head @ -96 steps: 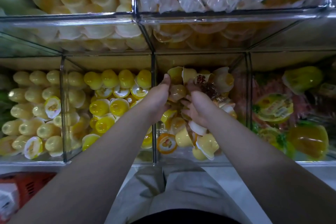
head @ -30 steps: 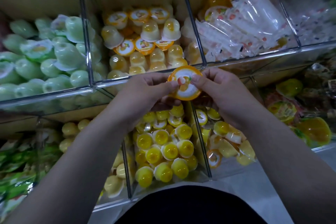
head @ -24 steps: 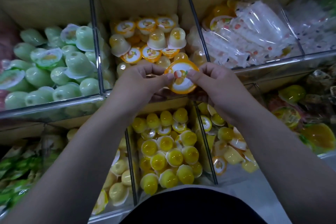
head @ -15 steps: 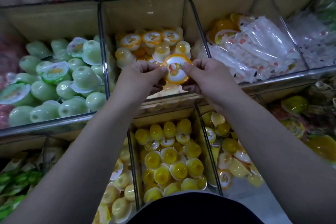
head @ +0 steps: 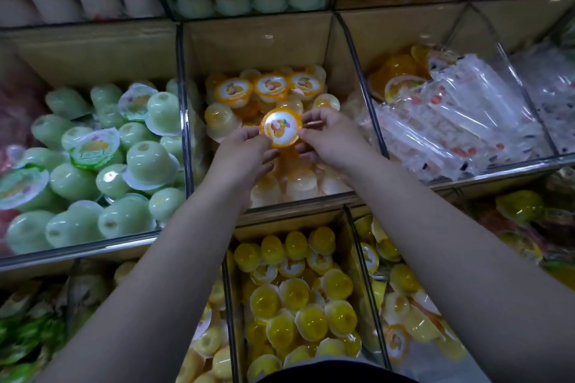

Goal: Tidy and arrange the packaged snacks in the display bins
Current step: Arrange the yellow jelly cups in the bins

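Orange jelly cup [head: 281,128], lid facing up, sits pinched between both hands above the middle clear bin [head: 354,78] of orange jelly cups [head: 270,86]. Left hand [head: 245,156] grips its near-left rim with fingertips; right hand [head: 329,136] pinches the right rim. Green jelly cups [head: 93,162] fill the bin to the left, clear-wrapped packets [head: 460,115] the bin to the right, and yellow jelly cups [head: 298,298] the lower bin.

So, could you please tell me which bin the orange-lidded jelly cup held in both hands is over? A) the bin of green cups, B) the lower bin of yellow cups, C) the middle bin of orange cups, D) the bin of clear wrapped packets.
C: the left hand and right hand pinch the jelly cup above the middle bin, where matching orange-lidded cups lie at the back.
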The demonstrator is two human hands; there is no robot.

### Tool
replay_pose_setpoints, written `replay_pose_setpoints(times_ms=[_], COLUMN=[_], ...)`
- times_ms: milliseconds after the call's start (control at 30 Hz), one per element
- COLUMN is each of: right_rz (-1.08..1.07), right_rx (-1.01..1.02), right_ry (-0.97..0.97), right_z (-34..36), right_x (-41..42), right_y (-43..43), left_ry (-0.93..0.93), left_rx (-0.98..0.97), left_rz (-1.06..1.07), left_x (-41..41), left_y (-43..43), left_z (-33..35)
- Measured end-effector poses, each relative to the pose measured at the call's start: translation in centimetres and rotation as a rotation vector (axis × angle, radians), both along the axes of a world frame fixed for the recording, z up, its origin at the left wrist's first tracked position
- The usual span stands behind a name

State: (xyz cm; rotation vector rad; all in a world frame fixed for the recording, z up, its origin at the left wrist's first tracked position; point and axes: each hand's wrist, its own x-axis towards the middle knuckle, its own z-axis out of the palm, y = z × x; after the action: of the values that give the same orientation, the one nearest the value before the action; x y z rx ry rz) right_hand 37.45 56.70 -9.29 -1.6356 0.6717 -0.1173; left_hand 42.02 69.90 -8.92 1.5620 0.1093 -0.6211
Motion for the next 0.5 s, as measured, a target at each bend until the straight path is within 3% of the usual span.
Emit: replay_pose_setpoints(times_ms=[500], right_rz=[0.096], right_rx=[-0.051], right_ry=[-0.087], right_z=[-0.2], right_x=[1.3], right_y=[0.5], left_ry=[0.041], left_rx=[-0.16], left_rz=[0.183], left_x=[1.0], left_y=[-0.1], left_z=[-0.4])
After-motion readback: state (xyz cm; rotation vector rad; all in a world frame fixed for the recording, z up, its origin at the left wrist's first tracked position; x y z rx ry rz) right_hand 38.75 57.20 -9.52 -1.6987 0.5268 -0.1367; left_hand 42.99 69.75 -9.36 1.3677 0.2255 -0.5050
